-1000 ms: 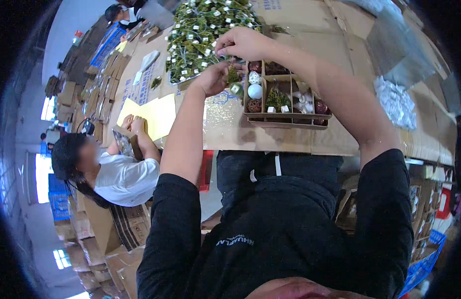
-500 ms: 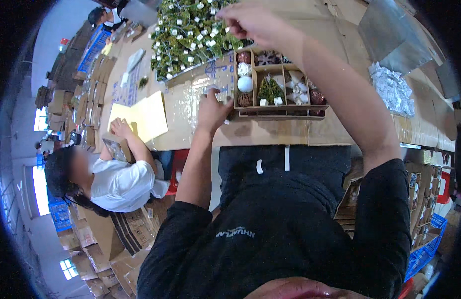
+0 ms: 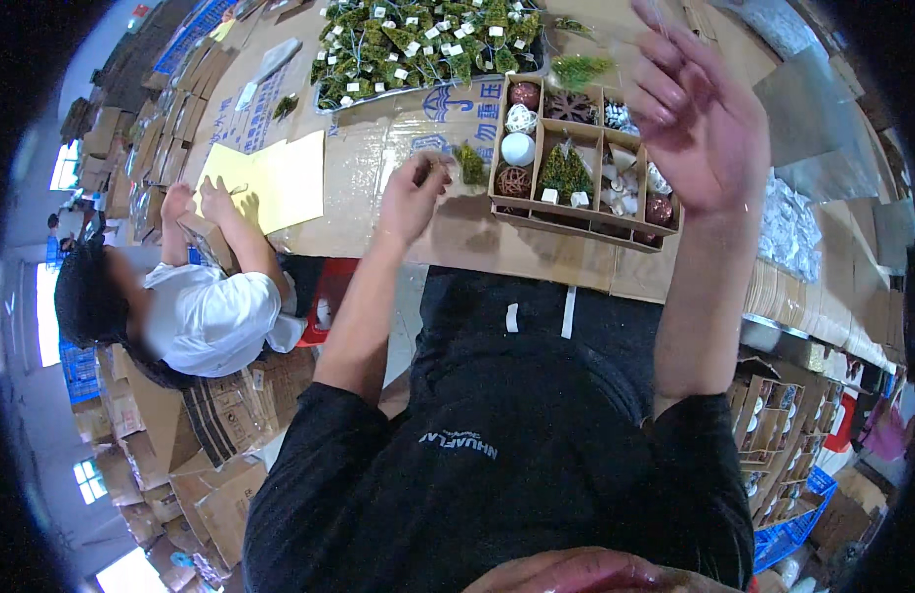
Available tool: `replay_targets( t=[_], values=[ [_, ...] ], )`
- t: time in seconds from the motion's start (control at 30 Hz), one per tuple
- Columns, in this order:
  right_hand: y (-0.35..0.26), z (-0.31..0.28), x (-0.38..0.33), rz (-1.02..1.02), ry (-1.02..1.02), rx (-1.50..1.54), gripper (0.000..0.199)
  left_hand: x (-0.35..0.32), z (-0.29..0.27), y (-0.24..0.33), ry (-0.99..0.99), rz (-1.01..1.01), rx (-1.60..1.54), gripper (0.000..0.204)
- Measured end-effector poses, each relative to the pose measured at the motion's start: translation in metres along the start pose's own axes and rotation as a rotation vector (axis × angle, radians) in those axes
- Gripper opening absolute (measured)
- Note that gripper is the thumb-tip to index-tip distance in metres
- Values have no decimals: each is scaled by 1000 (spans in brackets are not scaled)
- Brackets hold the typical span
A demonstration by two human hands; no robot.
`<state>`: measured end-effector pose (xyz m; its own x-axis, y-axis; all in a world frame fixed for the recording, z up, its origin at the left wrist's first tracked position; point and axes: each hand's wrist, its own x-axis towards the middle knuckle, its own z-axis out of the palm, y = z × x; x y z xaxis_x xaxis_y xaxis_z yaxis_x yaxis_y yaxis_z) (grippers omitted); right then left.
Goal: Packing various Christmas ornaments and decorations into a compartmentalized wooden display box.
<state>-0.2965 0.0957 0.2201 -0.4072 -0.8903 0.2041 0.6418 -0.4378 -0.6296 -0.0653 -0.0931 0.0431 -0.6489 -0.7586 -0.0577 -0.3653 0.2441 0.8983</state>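
My left hand [image 3: 410,198] is over the table, left of a divided cardboard box, its thumb and fingertips pinched together. Beside these fingertips is a small green tree ornament [image 3: 469,164]; whether they grip it is unclear. Raised over the box's right side, my right hand [image 3: 703,124] has its fingers partly curled, with the fingertips near the upper edge. Another green tree ornament [image 3: 581,70], smeared by motion, is left of it; I cannot see what joins them. The divided box [image 3: 576,219] holds baubles, a brown snowflake [image 3: 570,106] and green trees [image 3: 566,174] with white bases.
A clear tray [image 3: 378,102] full of green tree ornaments lies behind the box. To the left, a person in a white shirt [image 3: 215,321] works by a yellow sheet [image 3: 294,183]. Crumpled silvery wrapping [image 3: 789,232] is at the right. Stacked divided boxes [image 3: 789,425] stand below the table's right side.
My right hand has moved from the tray of trees to the right, above the box. My left hand has closed to a pinch. The person at left has lifted a second hand.
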Motion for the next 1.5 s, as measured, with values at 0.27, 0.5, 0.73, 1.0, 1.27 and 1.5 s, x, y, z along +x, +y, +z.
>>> replay_targets(
  t=[0.27, 0.5, 0.73, 1.0, 1.27, 1.5],
  values=[
    [-4, -8, -28, -63, 32, 47, 50, 88, -44, 35, -88, 60, -66, 21],
    [-7, -5, -40, -92, 210, -38, 49, 99, -42, 112, 101, 207, -218, 23],
    [-3, 6, -38, -148, 186, -485, 34, 23, 5, 204, -134, 390, -398, 23],
    [20, 18, -43, -244, 216, -653, 29, -19, 52, 209, -93, 522, -339, 12],
    [-6, -4, -57, -268, 271, -636, 10, -22, 59, 205, -192, 523, -346, 26],
    [-25, 3, -64, 63, 67, -323, 20, -24, 84, 185, -361, 741, -98, 64]
  ],
)
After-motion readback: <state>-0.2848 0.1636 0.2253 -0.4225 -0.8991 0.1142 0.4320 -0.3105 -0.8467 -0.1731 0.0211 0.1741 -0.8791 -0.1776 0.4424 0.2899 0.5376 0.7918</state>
